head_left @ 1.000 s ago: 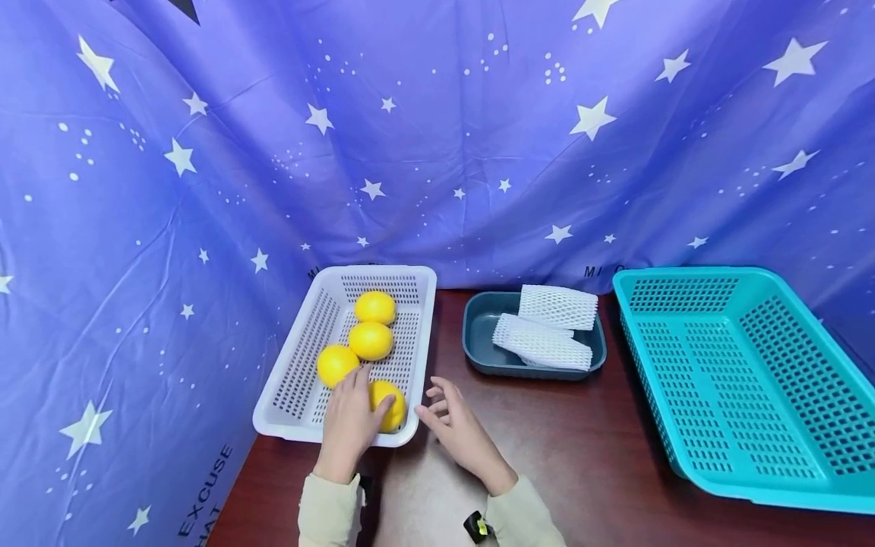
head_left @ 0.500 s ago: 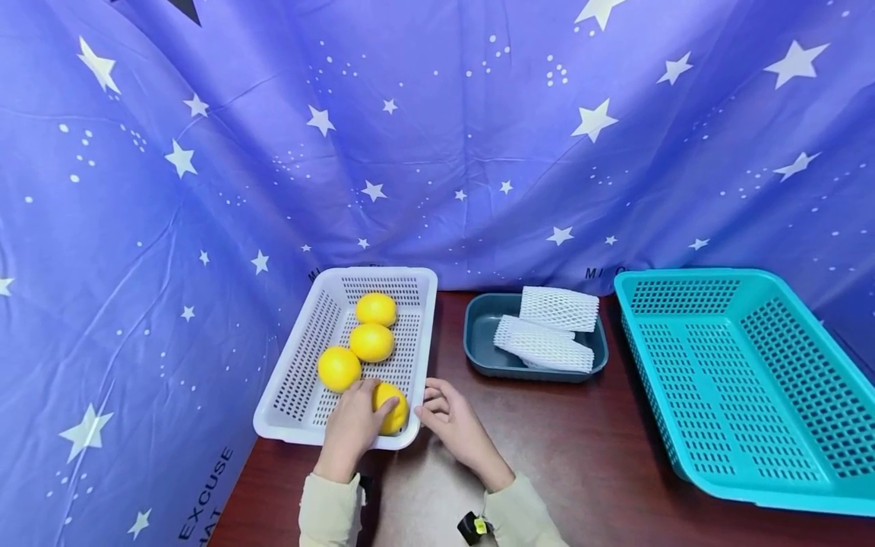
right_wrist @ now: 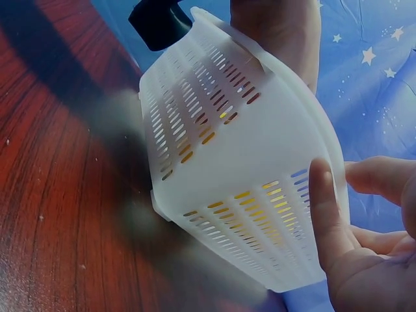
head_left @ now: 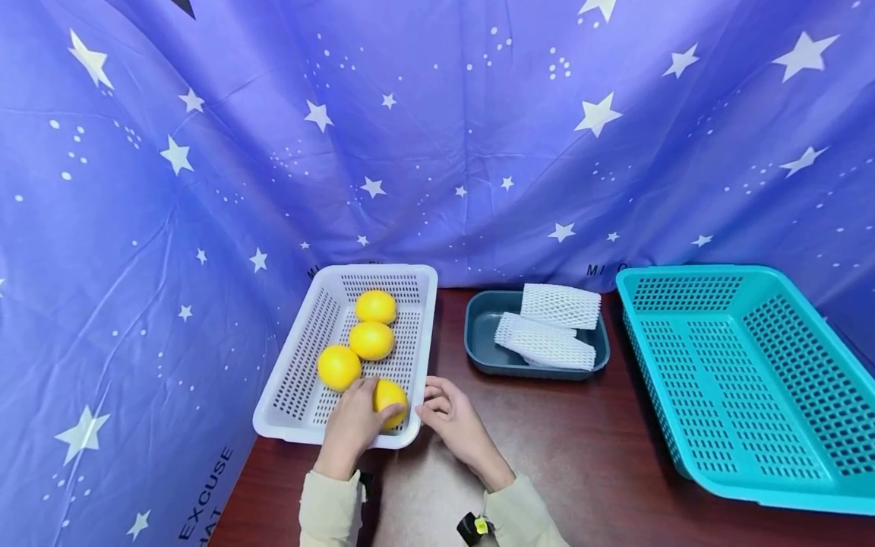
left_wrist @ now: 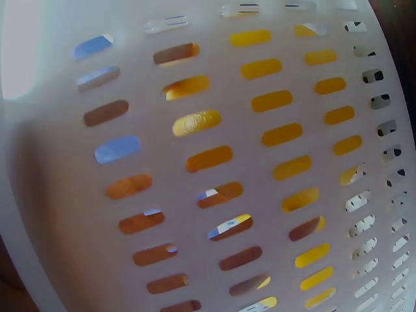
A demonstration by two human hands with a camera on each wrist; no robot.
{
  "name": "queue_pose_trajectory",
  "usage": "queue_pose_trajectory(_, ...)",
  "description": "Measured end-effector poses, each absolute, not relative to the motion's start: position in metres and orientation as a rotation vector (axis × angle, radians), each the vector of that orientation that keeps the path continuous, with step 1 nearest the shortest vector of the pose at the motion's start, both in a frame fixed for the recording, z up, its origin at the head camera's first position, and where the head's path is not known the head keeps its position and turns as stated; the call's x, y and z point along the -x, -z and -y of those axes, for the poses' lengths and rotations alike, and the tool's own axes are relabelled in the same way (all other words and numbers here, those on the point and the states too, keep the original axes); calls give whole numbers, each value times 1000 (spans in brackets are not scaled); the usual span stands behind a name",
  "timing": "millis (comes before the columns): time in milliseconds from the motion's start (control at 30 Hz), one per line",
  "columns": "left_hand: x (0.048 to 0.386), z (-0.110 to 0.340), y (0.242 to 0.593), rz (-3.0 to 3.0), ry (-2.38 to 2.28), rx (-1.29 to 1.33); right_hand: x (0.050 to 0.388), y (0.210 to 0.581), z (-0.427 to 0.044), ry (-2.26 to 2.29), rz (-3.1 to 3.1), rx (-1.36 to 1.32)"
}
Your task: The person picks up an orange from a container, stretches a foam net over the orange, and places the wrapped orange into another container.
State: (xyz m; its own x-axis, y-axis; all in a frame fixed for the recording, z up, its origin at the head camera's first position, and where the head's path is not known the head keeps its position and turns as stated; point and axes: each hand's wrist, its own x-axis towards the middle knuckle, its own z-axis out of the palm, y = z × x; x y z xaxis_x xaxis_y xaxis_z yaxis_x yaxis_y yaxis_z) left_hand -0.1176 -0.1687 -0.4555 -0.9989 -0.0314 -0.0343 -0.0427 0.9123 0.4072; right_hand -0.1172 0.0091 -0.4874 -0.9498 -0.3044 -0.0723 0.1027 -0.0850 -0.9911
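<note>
A violet-blue, star-printed fabric curtain (head_left: 424,137) fills the upper frame behind a reddish-brown wooden table (head_left: 567,448). A teal slotted plastic basket (head_left: 752,387) occupies the lower right, a white slotted plastic basket (head_left: 430,311) the lower left of centre, a dark rounded tray (head_left: 481,338) between. The right hand (head_left: 456,424) pinches the white basket's right rim; the left hand (head_left: 351,419) grasps the lowest of four yellow oval fruits (head_left: 391,399) inside that basket.
</note>
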Motion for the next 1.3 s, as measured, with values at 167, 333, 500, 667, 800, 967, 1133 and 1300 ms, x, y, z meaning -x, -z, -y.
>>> queue_pose_trajectory(167,120,169,454,-3040,-658,73,118,485,-9,2132,-1889,222)
queue_pose_trajectory(333,123,170,454,-3011,-675,104,118,483,-8,2139,-1878,215)
queue_pose_trajectory(500,126,171,453,-2963,-699,98,119,485,-9,2133,-1888,216)
queue_pose_trajectory(667,129,173,452,-2908,-727,78,120,487,-9,2129,-1892,236)
queue_pose_trajectory(800,130,174,452,-2892,-769,75,121,488,-9,2117,-1908,237)
queue_pose_trajectory(967,130,176,452,-2905,-845,58,120,487,-9,2104,-1924,221)
queue_pose_trajectory(1133,129,175,454,-2919,-868,98,118,486,-10,2106,-1908,220)
queue_pose_trajectory(1300,127,172,456,-2933,-852,157,114,484,-10,2121,-1888,218)
